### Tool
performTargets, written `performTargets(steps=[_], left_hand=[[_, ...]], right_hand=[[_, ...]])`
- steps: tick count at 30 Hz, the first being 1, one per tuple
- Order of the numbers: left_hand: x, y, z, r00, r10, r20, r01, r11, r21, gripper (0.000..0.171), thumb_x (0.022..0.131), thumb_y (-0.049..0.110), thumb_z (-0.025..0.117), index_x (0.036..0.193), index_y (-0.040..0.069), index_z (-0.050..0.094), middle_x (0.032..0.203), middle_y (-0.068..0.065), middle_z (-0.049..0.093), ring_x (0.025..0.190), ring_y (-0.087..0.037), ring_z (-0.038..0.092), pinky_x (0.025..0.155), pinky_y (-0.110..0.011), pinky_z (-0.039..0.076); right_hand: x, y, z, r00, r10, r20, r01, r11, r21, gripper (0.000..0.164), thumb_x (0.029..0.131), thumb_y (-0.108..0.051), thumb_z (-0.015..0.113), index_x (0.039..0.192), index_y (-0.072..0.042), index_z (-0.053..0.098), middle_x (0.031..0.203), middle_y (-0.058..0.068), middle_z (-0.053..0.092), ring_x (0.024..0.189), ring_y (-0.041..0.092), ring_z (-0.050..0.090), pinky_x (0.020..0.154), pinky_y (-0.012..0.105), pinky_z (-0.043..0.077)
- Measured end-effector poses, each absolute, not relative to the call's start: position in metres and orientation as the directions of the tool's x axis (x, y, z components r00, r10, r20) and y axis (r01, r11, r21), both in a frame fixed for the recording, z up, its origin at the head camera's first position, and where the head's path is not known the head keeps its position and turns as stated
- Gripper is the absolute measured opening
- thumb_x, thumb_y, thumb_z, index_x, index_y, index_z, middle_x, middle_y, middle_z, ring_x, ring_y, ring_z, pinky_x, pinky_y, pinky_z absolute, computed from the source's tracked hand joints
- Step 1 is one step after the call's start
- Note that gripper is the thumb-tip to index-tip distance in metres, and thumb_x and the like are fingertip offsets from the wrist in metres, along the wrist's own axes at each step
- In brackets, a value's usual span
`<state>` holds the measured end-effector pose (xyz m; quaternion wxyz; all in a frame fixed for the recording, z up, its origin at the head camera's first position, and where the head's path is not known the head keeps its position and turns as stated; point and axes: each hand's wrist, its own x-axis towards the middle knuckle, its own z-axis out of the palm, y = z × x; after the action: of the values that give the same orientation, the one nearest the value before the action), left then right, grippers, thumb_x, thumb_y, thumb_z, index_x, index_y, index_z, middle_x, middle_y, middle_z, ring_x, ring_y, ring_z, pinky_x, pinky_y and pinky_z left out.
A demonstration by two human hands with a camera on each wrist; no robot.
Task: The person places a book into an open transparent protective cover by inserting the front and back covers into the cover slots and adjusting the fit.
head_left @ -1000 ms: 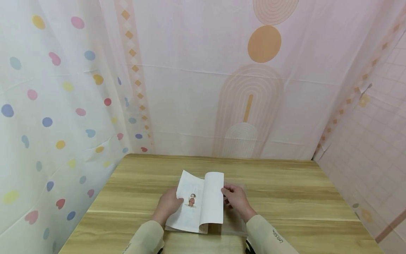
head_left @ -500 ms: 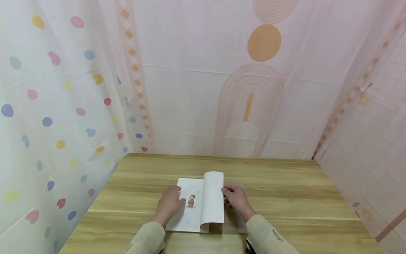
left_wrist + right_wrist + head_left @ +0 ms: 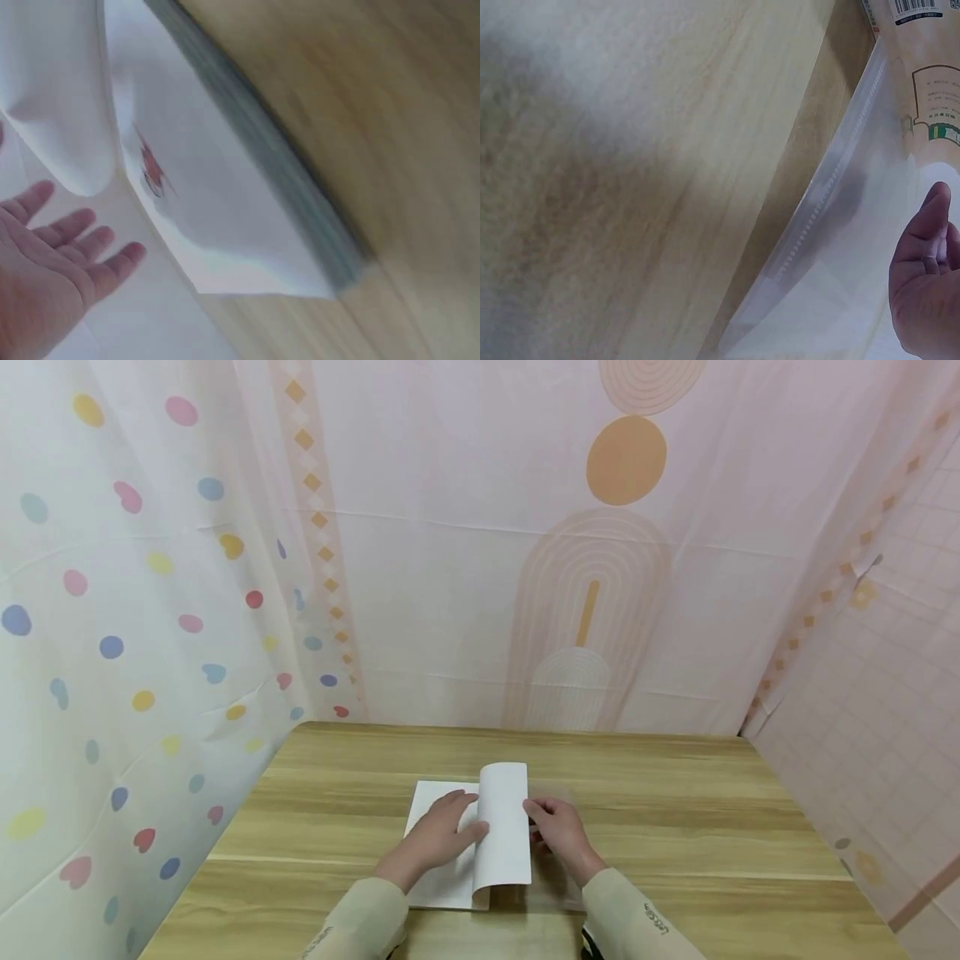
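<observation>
A book [image 3: 442, 893] lies open on the table, its thick page block showing beside a small figure drawing [image 3: 152, 166] in the left wrist view. Its white-lined cover [image 3: 504, 827] stands raised and bowed; the right wrist view shows that cover's peach outer side with a barcode. My right hand [image 3: 564, 837] pinches the cover's right edge between thumb and fingers. Over the page is my left hand [image 3: 438, 837], its fingers spread and the thumb at the raised cover; whether it touches is unclear. A clear plastic sleeve [image 3: 821, 240] spreads under and beside the cover.
The wood-grain table [image 3: 315, 827] extends around the book on all sides. Printed curtains [image 3: 450, 610] hang behind it and along both sides.
My left hand has moved right from the page's left edge across the page, now covering the drawing. The page it lifted earlier lies flat. My right hand keeps its hold on the cover.
</observation>
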<state>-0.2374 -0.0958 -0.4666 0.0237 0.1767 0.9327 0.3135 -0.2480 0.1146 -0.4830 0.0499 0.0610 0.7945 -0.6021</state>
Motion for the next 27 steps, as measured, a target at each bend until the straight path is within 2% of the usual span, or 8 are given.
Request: performTargets(steps=[5,9,18,27], left_hand=[[-0.239,-0.085,-0.462,-0.898,0.437,0.049,0.382,0.722,0.577,0.068,0.095,0.049,0.048,0.145,0.004,0.039,0.150,-0.023,0.034,0.136,-0.037,0.029,0.109,-0.058,0.031],[-0.242,-0.081,-0.461,-0.889,0.458,0.008,0.390,0.747,0.538,0.070,0.094,0.052,0.047,0.147,0.007,0.037,0.153,-0.020,0.031,0.138,-0.034,0.028,0.110,-0.056,0.031],[-0.244,-0.089,-0.465,-0.847,0.532,-0.002,0.449,0.715,0.536,0.069,0.093,0.052,0.048,0.150,0.016,0.032,0.159,-0.012,0.018,0.141,-0.028,0.021,0.111,-0.054,0.030],[-0.247,-0.094,-0.467,-0.829,0.559,-0.021,0.457,0.699,0.550,0.067,0.092,0.047,0.051,0.149,0.015,0.035,0.159,-0.015,0.019,0.139,-0.033,0.024,0.110,-0.056,0.032]], right_hand=[[-0.246,0.111,-0.480,-0.989,0.013,-0.147,0.146,0.244,-0.959,0.038,0.095,-0.034,0.056,0.105,0.000,0.069,0.081,0.007,0.069,0.058,0.013,0.060,0.053,0.031,0.053],[-0.246,0.109,-0.480,-0.989,0.007,-0.145,0.142,0.235,-0.962,0.038,0.095,-0.035,0.056,0.104,0.000,0.070,0.079,0.006,0.069,0.058,0.014,0.060,0.053,0.031,0.052],[-0.248,0.107,-0.483,-0.990,0.002,-0.141,0.138,0.238,-0.962,0.037,0.094,-0.033,0.058,0.107,0.001,0.069,0.082,0.007,0.069,0.060,0.015,0.060,0.051,0.028,0.051],[-0.248,0.105,-0.485,-0.989,0.012,-0.146,0.143,0.269,-0.952,0.035,0.095,-0.030,0.057,0.109,0.000,0.068,0.092,0.014,0.072,0.060,0.013,0.060,0.052,0.026,0.051]])
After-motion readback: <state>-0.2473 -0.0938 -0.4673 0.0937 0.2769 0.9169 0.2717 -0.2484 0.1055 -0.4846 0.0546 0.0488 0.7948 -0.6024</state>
